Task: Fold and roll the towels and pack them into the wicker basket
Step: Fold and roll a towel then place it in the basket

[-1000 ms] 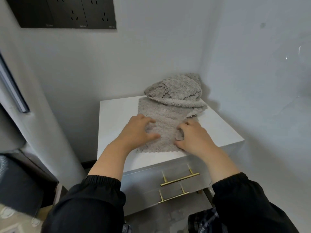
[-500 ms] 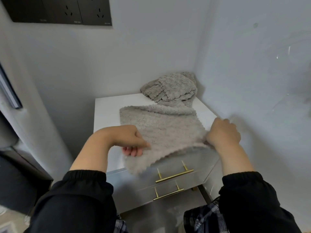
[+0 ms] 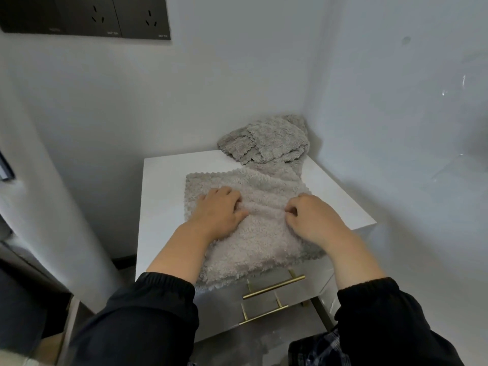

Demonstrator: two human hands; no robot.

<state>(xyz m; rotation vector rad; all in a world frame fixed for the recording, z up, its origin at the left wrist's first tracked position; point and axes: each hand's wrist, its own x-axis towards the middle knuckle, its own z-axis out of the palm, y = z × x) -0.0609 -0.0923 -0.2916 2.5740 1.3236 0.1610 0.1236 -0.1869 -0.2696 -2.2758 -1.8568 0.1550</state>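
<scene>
On the white tabletop (image 3: 163,196), a grey towel (image 3: 253,233) lies spread flat, its near edge overhanging the drawer front; more towels sit heaped (image 3: 266,141) at the back corner. Left hand (image 3: 219,215) presses flat, grip holding nothing; right hand (image 3: 314,220) pinches a ridge of pile. Smooth outward before folding, edges aligned; no wicker basket is in view.

Two hands are seen, the left hand (image 3: 220,213) and the right hand (image 3: 315,220), each in a black sleeve. One towel (image 3: 253,233) is spread on the cabinet (image 3: 158,207), overhanging its front edge. One heap of towels (image 3: 266,140) is piled at the back right corner; their number cannot be told. Two brass handles (image 3: 273,286) are counted on the drawer fronts. Two wall sockets (image 3: 124,17) are seen whole.
</scene>
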